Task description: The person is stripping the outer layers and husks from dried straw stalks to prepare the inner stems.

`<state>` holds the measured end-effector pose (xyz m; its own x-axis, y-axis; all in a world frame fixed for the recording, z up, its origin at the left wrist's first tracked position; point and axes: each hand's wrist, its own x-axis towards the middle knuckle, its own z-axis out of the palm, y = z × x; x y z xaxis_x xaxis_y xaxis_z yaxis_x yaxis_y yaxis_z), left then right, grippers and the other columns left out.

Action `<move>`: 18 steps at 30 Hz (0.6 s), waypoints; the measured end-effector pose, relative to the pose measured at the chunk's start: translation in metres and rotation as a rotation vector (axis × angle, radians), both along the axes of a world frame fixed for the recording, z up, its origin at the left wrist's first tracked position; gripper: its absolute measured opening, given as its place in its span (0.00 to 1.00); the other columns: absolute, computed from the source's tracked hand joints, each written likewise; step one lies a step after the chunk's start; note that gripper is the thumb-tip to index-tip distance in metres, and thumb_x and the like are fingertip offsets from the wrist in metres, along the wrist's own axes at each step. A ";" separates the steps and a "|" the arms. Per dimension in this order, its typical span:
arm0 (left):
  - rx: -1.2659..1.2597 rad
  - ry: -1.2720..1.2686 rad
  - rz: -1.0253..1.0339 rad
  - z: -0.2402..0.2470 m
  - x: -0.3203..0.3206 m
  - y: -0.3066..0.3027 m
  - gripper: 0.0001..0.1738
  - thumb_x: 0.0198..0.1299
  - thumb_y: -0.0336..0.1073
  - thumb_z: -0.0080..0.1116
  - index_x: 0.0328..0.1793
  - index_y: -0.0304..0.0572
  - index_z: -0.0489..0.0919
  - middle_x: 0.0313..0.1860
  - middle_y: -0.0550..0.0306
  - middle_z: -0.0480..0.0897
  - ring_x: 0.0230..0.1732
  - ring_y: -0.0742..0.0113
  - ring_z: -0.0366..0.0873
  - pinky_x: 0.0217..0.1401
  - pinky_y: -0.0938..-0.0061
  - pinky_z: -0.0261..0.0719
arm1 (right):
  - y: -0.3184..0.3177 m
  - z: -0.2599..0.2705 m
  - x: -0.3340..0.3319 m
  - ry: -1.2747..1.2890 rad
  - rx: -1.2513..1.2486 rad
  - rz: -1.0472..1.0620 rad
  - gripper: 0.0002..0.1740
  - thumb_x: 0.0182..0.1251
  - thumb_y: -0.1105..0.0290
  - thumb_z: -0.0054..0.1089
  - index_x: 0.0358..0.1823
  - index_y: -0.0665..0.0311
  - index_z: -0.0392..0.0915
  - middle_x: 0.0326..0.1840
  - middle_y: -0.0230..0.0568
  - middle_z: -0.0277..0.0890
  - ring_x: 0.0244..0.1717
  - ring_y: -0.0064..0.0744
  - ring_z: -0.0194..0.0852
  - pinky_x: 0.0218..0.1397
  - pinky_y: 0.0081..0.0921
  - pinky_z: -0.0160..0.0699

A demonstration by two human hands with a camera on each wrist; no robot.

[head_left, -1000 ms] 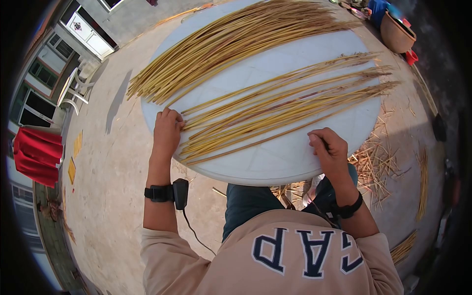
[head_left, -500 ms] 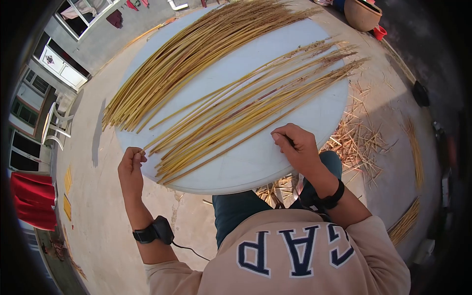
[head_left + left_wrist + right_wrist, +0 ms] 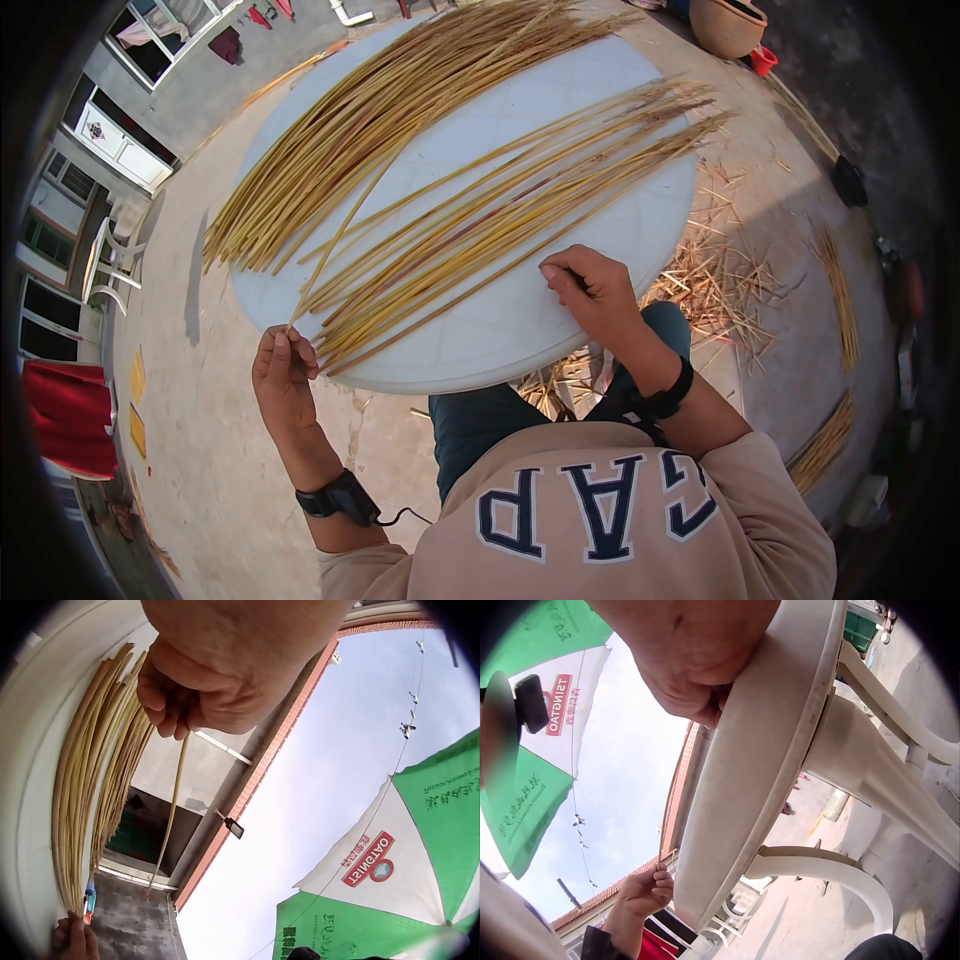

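My left hand [image 3: 285,372] is at the near-left rim of a round white table [image 3: 480,330]. Between thumb and fingers it pinches the cut end of one long dry stalk [image 3: 177,786], whose far part reaches up across the large bundle in the head view. A thick bundle of yellow-brown stalks [image 3: 340,140] lies on the far side of the tabletop. Nearer me, a thinner spread of stalks [image 3: 480,232] lies with brushy tips to the right. Over the near-right part of the table is my right hand [image 3: 598,292], fingers curled, no stalk visible in it.
Broken straw [image 3: 715,280] litters the floor right of the table, with a small stalk bunch [image 3: 825,440] lower down. A clay pot [image 3: 727,28] and a red bucket [image 3: 763,61] stand at the back right. A white chair [image 3: 112,262] stands left; overhead is a green-and-white umbrella [image 3: 382,877].
My left hand has moved from the nearer stalks to the table's left rim. One stalk now slants from its fingers to the large bundle. The head view has shifted; the right hand keeps its curled pose.
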<state>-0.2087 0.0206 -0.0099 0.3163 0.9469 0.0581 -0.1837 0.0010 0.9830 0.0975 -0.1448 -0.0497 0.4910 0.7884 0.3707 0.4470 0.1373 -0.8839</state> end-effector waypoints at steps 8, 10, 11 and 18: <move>-0.083 0.092 -0.350 0.000 0.069 -0.062 0.08 0.64 0.36 0.47 0.39 0.39 0.72 0.20 0.61 0.72 0.21 0.78 0.65 0.23 0.85 0.60 | -0.007 0.012 -0.002 0.247 -0.025 0.169 0.11 0.61 0.73 0.57 0.43 0.70 0.76 0.31 0.37 0.75 0.26 0.18 0.69 0.28 0.15 0.69; -0.105 0.104 -0.432 -0.004 0.083 -0.071 0.08 0.65 0.36 0.46 0.39 0.39 0.73 0.21 0.62 0.74 0.22 0.79 0.66 0.25 0.86 0.62 | -0.012 0.024 -0.007 0.359 0.008 0.233 0.13 0.63 0.72 0.56 0.47 0.71 0.74 0.32 0.36 0.75 0.27 0.18 0.70 0.29 0.14 0.70; -0.110 0.112 -0.534 -0.006 0.089 -0.074 0.09 0.65 0.36 0.46 0.39 0.39 0.73 0.22 0.63 0.74 0.22 0.80 0.66 0.25 0.86 0.62 | -0.014 0.032 -0.012 0.477 0.024 0.286 0.15 0.65 0.70 0.53 0.49 0.71 0.72 0.35 0.38 0.76 0.28 0.19 0.71 0.29 0.14 0.72; -0.163 0.150 -0.744 -0.009 0.114 -0.090 0.08 0.64 0.36 0.49 0.40 0.39 0.74 0.22 0.63 0.76 0.23 0.81 0.68 0.25 0.87 0.63 | -0.024 0.029 -0.006 0.828 0.139 0.495 0.13 0.70 0.65 0.45 0.45 0.67 0.72 0.40 0.45 0.77 0.32 0.23 0.76 0.30 0.17 0.76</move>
